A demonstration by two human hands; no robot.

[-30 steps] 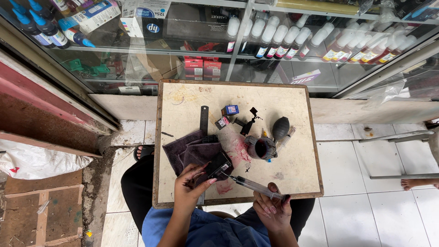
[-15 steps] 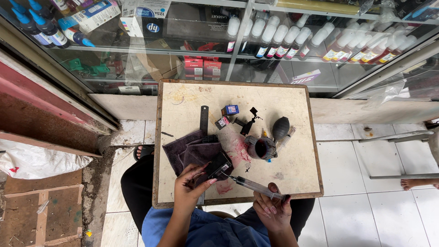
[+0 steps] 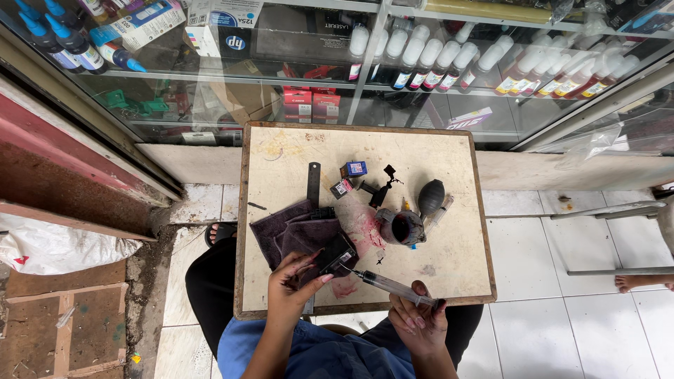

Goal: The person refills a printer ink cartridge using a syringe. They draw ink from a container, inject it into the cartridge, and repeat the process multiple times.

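My left hand (image 3: 295,281) grips a small black ink cartridge (image 3: 335,256) over a dark purple cloth (image 3: 291,235) on a small stained table (image 3: 449,253). My right hand (image 3: 418,323) holds a clear syringe (image 3: 390,285) at the table's near edge. The syringe's needle tip touches the cartridge's right side. Pink ink stains the tabletop just beyond the cartridge.
On the table lie two small cartridges (image 3: 349,178), a black clip part (image 3: 382,188), a black rubber bulb (image 3: 431,196), a stained round cup (image 3: 400,227) and a flat metal tool (image 3: 313,184). A glass cabinet of ink bottles (image 3: 421,56) stands behind. Another person's foot (image 3: 642,282) shows at right.
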